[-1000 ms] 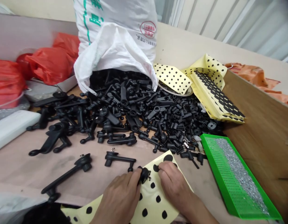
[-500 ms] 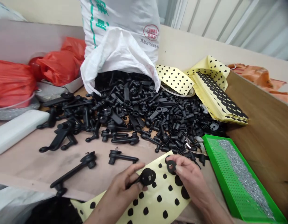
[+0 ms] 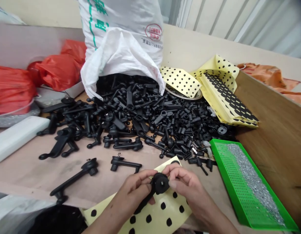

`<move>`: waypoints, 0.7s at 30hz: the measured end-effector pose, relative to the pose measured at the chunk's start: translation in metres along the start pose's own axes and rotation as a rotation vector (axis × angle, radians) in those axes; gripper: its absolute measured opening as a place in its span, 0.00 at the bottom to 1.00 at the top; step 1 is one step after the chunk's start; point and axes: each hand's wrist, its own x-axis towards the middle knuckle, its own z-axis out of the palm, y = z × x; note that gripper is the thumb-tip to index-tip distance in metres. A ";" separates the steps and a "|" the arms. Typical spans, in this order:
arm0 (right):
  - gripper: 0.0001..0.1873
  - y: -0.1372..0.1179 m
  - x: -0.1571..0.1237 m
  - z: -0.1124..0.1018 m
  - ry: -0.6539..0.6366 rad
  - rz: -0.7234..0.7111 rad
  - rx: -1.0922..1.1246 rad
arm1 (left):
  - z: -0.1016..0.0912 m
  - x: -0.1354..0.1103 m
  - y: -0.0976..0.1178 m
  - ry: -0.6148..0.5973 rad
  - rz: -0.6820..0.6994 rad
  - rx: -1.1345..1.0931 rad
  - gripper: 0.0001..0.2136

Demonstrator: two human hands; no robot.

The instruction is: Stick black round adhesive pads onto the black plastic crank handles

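My left hand (image 3: 131,191) is closed round a black plastic handle part (image 3: 158,186), holding its round head up over a yellow backing sheet (image 3: 162,208) dotted with black stickers. My right hand (image 3: 186,187) pinches the same round head from the right, its fingertips pressed on the face. Both hands meet at the part near the table's front edge. Two more black handle parts (image 3: 74,180) (image 3: 124,163) lie on the table just left of my hands.
A big heap of black plastic parts (image 3: 150,120) spills from a white woven sack (image 3: 121,42). A green perforated tray (image 3: 247,185) with small metal bits sits at the right. More yellow sticker sheets (image 3: 225,97) lie behind it. Red bags (image 3: 53,70) stand at the left.
My right hand took a black sticker off the yellow sheet and brought it onto the round head of the part. My left hand turned the part's head up.
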 end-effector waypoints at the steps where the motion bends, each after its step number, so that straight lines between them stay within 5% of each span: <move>1: 0.10 0.000 0.001 0.000 0.002 0.003 -0.004 | -0.001 -0.001 0.000 0.007 0.001 0.031 0.18; 21: 0.10 -0.006 0.003 0.001 0.019 -0.010 -0.180 | 0.001 -0.006 0.007 0.098 -0.014 0.168 0.21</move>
